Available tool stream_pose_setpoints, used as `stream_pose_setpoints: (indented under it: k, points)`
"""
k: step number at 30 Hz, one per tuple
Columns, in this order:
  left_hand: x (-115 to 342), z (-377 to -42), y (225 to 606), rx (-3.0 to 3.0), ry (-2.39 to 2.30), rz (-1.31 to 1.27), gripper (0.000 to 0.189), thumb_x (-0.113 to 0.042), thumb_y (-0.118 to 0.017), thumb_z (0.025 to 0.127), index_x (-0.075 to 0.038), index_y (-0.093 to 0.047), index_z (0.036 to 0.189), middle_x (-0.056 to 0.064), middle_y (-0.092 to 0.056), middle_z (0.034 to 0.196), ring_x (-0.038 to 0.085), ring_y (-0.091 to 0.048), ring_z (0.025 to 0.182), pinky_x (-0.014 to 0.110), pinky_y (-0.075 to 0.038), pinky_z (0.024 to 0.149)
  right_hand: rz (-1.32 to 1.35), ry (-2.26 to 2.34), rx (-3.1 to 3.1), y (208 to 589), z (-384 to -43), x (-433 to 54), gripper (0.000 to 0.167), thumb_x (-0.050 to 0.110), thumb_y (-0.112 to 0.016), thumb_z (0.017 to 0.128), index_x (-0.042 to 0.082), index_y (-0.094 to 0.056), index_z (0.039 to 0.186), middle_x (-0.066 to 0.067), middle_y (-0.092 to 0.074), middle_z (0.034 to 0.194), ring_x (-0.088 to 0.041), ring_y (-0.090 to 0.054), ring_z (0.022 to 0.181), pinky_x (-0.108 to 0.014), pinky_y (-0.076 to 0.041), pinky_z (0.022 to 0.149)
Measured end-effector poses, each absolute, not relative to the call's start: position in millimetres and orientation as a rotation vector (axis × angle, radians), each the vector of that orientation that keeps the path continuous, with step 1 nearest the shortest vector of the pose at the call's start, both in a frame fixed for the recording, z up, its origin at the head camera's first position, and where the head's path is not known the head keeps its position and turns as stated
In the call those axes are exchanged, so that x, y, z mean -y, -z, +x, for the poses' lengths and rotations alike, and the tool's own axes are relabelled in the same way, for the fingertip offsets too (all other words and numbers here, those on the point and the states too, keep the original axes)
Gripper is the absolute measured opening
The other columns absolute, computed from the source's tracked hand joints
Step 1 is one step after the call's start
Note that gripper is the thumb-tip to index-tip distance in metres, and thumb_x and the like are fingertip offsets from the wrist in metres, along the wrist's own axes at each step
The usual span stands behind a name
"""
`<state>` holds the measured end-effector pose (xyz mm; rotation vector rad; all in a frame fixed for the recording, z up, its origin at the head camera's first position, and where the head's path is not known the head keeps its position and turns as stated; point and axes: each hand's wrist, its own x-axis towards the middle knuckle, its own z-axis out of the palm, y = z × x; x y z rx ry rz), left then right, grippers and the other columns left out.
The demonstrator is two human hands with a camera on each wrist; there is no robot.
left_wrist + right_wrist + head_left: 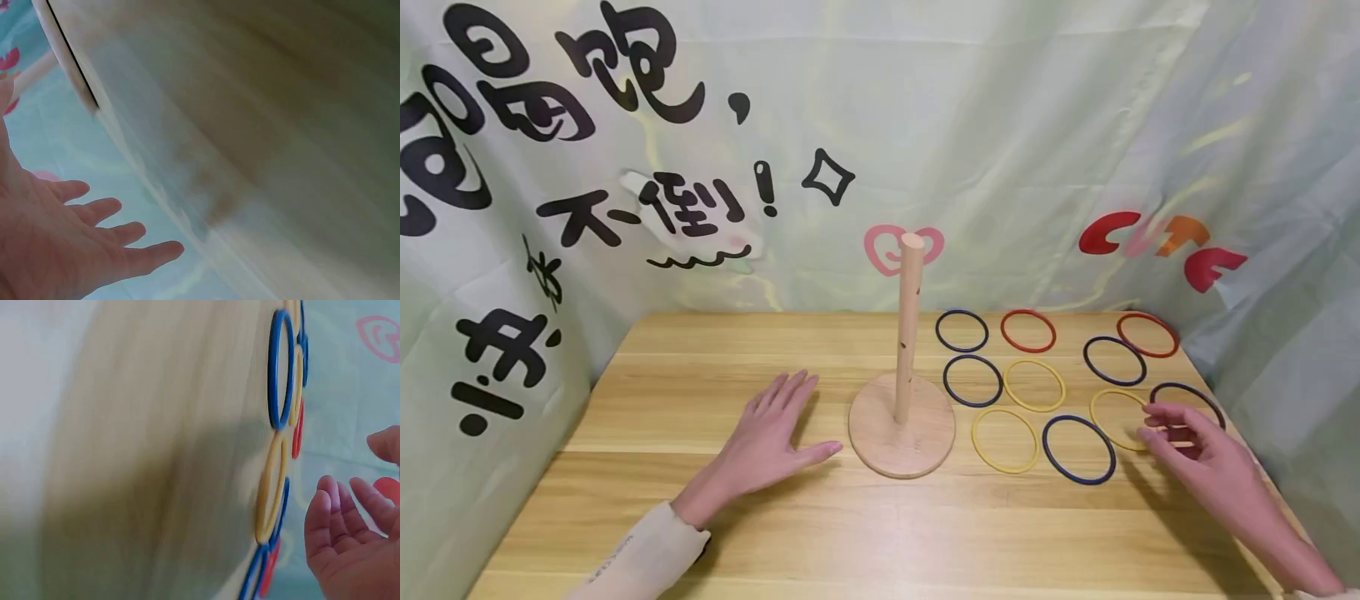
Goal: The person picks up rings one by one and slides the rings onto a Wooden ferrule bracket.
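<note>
A round wooden base [872,433] with an upright wooden peg [908,325] stands mid-table, with no ring on the peg. Left of the base, my left hand [763,437] hovers palm down, fingers spread and holding nothing. On the right, my right hand [1210,458] hangs above the table with loosely bent fingers and nothing between them. Its fingertips overlap a yellow ring [1092,408] and a dark ring [1187,385] in the head view. The right wrist view shows that hand raised apart from the rings, including a blue ring [273,369].
Several more blue, yellow and red rings lie flat right of the base, among them a red ring [1028,311] at the back. A printed cloth [1000,150] hangs behind and beside the wooden table [880,533].
</note>
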<state>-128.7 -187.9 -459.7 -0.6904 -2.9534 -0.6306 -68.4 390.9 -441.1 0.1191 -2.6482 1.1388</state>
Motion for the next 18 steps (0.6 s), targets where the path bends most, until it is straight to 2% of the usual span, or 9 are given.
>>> stream_pose_setpoints:
  k: [7, 14, 18]
  points:
    - [166.3, -130.4, 455.9, 3.03, 0.772, -0.723, 0.113, -0.085, -0.064, 0.091, -0.013, -0.034, 0.173, 0.018, -0.03, 0.176, 0.047, -0.023, 0.161, 0.076, -0.021, 0.12, -0.066, -1.302, 2.739, 449.5, -58.7, -382.0, 0.029, 0.008, -0.075, 0.105, -0.01, -0.067, 0.126, 0.007, -0.074, 0.095, -0.004, -0.066, 0.08, -0.019, -0.052, 0.067]
    - [152.6, -137.3, 457.9, 3.067, 0.692, -0.815, 0.12, -0.089, -0.067, 0.084, -0.016, -0.034, 0.173, 0.019, -0.029, 0.176, 0.048, -0.023, 0.161, 0.078, -0.019, 0.119, -0.317, -1.186, 2.974, 448.4, -57.0, -371.8, 0.036, 0.037, -0.078, 0.104, 0.001, -0.078, 0.109, 0.001, -0.071, 0.084, -0.011, -0.061, 0.07, -0.028, -0.051, 0.061]
    - [147.7, -140.5, 459.3, 3.132, 0.576, -0.865, 0.126, -0.091, -0.068, 0.082, -0.015, -0.028, 0.175, 0.021, -0.024, 0.177, 0.047, -0.019, 0.162, 0.079, -0.017, 0.118, -0.349, -1.082, 3.047, 449.7, -60.7, -368.9, 0.041, 0.046, -0.078, 0.103, 0.005, -0.08, 0.103, 0.002, -0.071, 0.084, -0.011, -0.058, 0.071, -0.028, -0.048, 0.063]
